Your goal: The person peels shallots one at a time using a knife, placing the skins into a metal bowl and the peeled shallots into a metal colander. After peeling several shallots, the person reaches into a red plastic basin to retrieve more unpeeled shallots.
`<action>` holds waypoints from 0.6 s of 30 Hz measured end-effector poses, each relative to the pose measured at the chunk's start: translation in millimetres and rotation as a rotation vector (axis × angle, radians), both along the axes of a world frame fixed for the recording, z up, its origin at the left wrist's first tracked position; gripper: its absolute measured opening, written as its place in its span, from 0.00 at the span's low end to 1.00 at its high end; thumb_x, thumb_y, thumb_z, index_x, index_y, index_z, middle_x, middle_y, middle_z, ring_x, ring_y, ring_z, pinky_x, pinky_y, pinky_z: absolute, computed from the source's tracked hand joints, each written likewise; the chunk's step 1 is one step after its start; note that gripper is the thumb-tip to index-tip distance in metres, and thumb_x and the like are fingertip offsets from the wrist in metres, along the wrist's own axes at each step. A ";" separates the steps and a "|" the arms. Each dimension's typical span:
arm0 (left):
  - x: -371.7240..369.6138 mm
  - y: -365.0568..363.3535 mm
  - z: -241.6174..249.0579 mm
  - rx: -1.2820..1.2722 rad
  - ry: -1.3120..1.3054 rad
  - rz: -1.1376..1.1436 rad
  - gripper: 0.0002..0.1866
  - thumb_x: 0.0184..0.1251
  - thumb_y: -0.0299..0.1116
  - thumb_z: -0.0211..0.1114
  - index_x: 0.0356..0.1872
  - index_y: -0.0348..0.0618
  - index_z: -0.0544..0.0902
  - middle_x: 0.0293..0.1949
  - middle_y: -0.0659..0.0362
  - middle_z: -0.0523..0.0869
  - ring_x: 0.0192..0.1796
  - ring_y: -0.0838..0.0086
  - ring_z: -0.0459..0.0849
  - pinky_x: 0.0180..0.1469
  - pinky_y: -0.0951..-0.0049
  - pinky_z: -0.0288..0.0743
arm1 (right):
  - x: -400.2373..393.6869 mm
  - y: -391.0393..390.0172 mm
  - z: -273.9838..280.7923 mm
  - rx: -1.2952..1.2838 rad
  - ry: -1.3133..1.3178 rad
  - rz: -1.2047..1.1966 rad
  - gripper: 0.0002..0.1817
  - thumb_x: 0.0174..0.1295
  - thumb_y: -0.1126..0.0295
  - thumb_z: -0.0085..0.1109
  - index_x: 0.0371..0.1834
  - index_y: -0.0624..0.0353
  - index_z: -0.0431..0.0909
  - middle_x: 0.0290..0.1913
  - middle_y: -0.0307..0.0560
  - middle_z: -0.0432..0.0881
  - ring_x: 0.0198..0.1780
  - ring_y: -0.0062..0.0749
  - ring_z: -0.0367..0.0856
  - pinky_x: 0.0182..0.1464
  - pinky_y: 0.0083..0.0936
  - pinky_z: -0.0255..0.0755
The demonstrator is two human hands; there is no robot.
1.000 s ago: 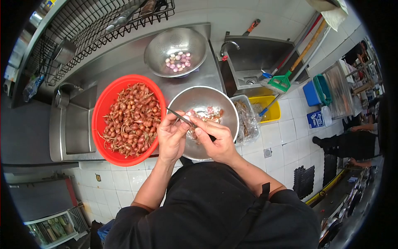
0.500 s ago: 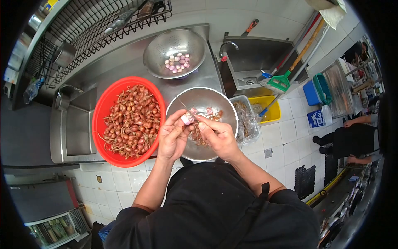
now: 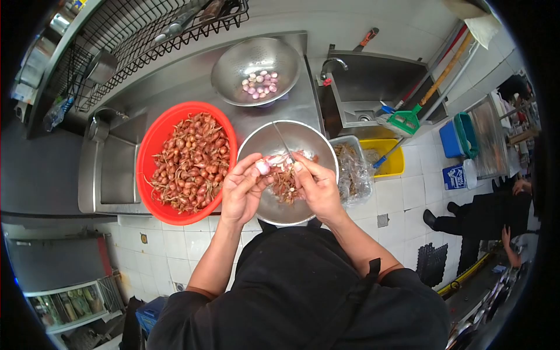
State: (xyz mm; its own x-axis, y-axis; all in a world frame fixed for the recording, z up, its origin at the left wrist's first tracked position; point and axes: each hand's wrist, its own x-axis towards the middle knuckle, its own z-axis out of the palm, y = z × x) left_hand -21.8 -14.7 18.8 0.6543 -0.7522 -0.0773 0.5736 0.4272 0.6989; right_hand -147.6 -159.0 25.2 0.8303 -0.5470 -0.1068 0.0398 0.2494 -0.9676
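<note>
A peeled pinkish-white shallot [image 3: 263, 167] is pinched in the fingertips of my left hand [image 3: 242, 189], over the left side of a steel bowl [image 3: 262, 136]. My right hand [image 3: 318, 186] grips a small knife [image 3: 283, 140], its thin blade pointing up and away over the bowl. Brown skins and scraps [image 3: 284, 185] lie in the bowl below both hands. To the left, a red tub [image 3: 144, 166] holds many unpeeled shallots [image 3: 189, 163]. Behind the bowl, a perforated steel colander [image 3: 224, 73] contains several peeled shallots [image 3: 259, 84].
A clear bag-lined container [image 3: 350, 166] of scraps and a yellow bucket [image 3: 392, 162] stand right of the bowl. Sinks are at left [image 3: 119, 169] and back right [image 3: 373, 87]. Another person [image 3: 490, 213] stands at the far right, beyond a green brush [image 3: 403, 121].
The knife has moved off the shallot, its blade now pointing farther up and apart from it. My hands are slightly farther apart. The view has shifted, and the other person's arms have moved.
</note>
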 end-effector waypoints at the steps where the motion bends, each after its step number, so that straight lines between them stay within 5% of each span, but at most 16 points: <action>1: 0.4 1.5 -4.4 -0.013 -0.004 -0.002 0.18 0.74 0.23 0.55 0.63 0.34 0.73 0.58 0.45 0.81 0.53 0.64 0.85 0.55 0.67 0.81 | -0.8 -2.1 -3.1 0.008 -0.003 0.013 0.18 0.73 0.70 0.53 0.61 0.68 0.77 0.43 0.41 0.86 0.42 0.15 0.78 0.46 0.16 0.73; 7: -8.2 3.2 -3.2 -0.017 0.043 0.075 0.19 0.74 0.23 0.55 0.63 0.32 0.73 0.60 0.44 0.79 0.55 0.61 0.84 0.59 0.67 0.80 | -4.6 -18.1 -23.0 0.083 0.049 0.012 0.18 0.75 0.68 0.52 0.62 0.68 0.76 0.43 0.40 0.85 0.41 0.13 0.77 0.44 0.14 0.73; 9: -15.3 3.6 -2.2 -0.006 0.069 0.113 0.18 0.73 0.23 0.55 0.62 0.31 0.73 0.60 0.44 0.79 0.55 0.61 0.84 0.59 0.68 0.80 | -3.4 -19.3 -39.8 0.059 0.002 0.030 0.19 0.75 0.67 0.52 0.62 0.69 0.76 0.47 0.46 0.86 0.45 0.19 0.81 0.48 0.19 0.75; 11: -26.2 0.8 -5.4 0.076 -0.039 0.224 0.18 0.73 0.23 0.57 0.62 0.30 0.74 0.61 0.44 0.79 0.57 0.62 0.83 0.61 0.69 0.80 | -2.6 -26.8 -60.8 -0.202 0.098 0.225 0.22 0.75 0.66 0.51 0.67 0.66 0.72 0.24 0.34 0.73 0.24 0.15 0.69 0.27 0.18 0.66; 13: -35.7 -2.7 -6.2 0.100 -0.043 0.257 0.18 0.72 0.23 0.59 0.61 0.31 0.74 0.59 0.46 0.80 0.58 0.62 0.83 0.62 0.70 0.79 | -5.8 -31.3 -63.9 -0.278 0.167 0.335 0.23 0.76 0.64 0.50 0.67 0.68 0.70 0.28 0.36 0.76 0.28 0.17 0.72 0.32 0.19 0.70; 15: -44.6 -5.9 -8.1 0.125 -0.084 0.344 0.17 0.71 0.23 0.61 0.59 0.34 0.76 0.58 0.49 0.81 0.57 0.62 0.83 0.60 0.70 0.80 | -12.7 -28.6 -59.2 -0.213 0.086 0.318 0.21 0.73 0.66 0.51 0.63 0.71 0.72 0.51 0.60 0.84 0.51 0.37 0.84 0.55 0.29 0.75; 18: -54.8 -11.2 -13.4 0.102 -0.115 0.377 0.14 0.70 0.23 0.62 0.56 0.37 0.77 0.54 0.53 0.83 0.56 0.66 0.84 0.58 0.71 0.79 | -22.9 -22.9 -31.8 -0.178 -0.082 0.298 0.20 0.71 0.70 0.54 0.63 0.70 0.73 0.51 0.58 0.84 0.48 0.36 0.86 0.52 0.28 0.77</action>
